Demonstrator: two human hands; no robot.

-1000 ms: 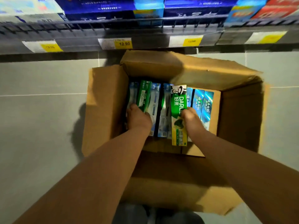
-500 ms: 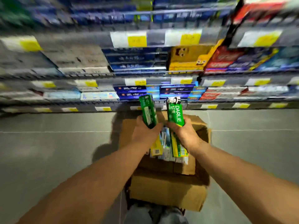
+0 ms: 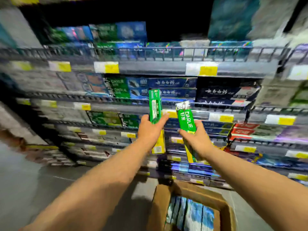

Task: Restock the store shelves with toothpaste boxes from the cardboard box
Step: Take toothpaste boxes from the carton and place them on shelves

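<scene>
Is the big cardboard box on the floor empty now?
Not empty. The open cardboard box shows blue and white packs inside; how many, cannot tell through blur.

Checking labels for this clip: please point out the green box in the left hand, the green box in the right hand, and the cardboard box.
Left green box (image 3: 155, 105), head view, upper face above the fingers.
Right green box (image 3: 186, 120), head view, printed front.
Cardboard box (image 3: 160, 202), head view, left wall.

Yellow price labels (image 3: 208, 70) line the rail fronts, above a grey tiled floor (image 3: 25, 180)
</scene>
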